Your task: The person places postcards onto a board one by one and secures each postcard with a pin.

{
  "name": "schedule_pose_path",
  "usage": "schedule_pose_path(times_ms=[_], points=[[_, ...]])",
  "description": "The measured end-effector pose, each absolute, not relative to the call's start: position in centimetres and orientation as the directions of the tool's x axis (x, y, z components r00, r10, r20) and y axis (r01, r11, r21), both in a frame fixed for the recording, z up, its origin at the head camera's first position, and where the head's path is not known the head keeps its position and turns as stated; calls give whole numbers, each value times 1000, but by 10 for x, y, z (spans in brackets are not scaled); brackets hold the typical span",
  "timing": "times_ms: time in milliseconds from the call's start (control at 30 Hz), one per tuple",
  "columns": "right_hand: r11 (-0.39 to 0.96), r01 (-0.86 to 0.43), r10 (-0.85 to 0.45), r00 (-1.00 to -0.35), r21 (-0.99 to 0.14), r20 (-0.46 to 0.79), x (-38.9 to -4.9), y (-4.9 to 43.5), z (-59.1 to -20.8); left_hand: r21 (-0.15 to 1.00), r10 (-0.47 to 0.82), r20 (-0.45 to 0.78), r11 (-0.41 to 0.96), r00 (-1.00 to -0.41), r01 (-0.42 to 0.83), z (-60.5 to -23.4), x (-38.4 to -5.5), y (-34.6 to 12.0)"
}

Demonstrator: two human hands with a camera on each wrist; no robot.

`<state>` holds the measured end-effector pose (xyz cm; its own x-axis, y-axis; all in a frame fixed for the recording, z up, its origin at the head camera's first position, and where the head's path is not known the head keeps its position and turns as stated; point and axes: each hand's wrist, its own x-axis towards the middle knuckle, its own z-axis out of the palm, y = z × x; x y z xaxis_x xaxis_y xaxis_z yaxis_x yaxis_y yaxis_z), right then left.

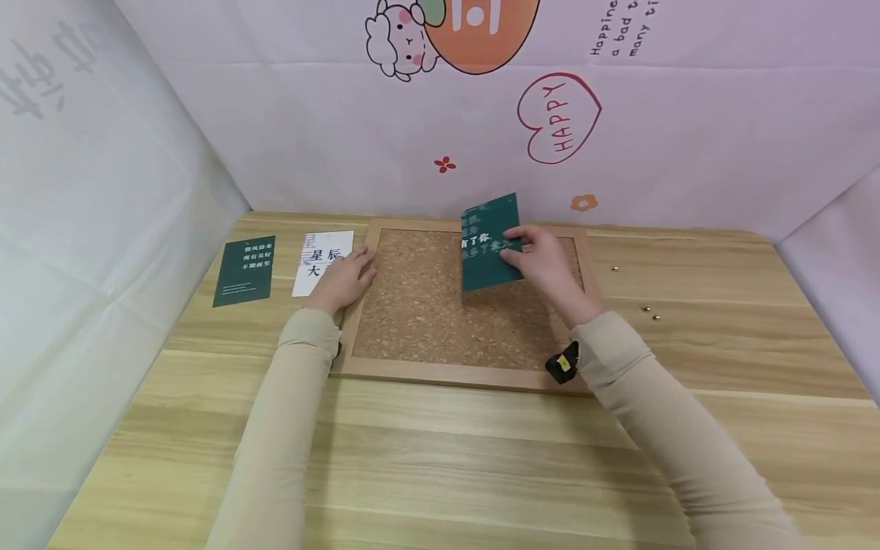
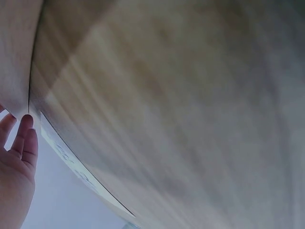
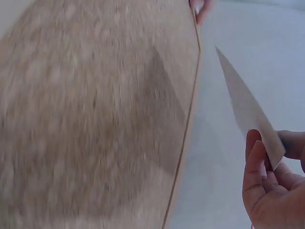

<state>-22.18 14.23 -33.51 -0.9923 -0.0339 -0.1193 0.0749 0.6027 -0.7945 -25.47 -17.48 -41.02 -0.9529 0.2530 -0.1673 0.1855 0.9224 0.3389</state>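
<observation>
A dark green card [image 1: 486, 252] with white Chinese characters is pinched at its right edge between the thumb and fingers of my right hand [image 1: 546, 263]. It is held tilted above the cork board [image 1: 419, 305], and its shadow falls on the cork in the right wrist view. There, the card [image 3: 245, 105] shows its pale side, nearly edge-on. My left hand [image 1: 344, 279] rests at the left side of the board's wooden frame [image 1: 352, 332], partly covering a white card [image 1: 321, 248]. In the left wrist view, its fingertips [image 2: 27, 121] are right at the frame edge.
Another dark green card [image 1: 245, 271] lies at the far left of the wooden table [image 1: 440, 458]. Several small shiny metal pieces [image 1: 647, 309] lie right of the board. A printed white cloth [image 1: 309, 137] hangs behind, with more white cloth at both sides.
</observation>
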Motion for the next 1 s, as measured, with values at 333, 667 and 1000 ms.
schedule_pose_path(times_ms=[333,667,1000], points=[[532,82,-191,-958,-843,-213,-216,98,-352,333,246,-167,926,-955,180,-409,-253,-172],[550,119,-264,-914,-827,-307,-205,68,-359,337,238,-169,926,-956,171,-404,-251,-170],[531,107,-290,-909,-841,-298,-198,46,-374,329,235,-163,929,-958,172,-410,-253,-171]])
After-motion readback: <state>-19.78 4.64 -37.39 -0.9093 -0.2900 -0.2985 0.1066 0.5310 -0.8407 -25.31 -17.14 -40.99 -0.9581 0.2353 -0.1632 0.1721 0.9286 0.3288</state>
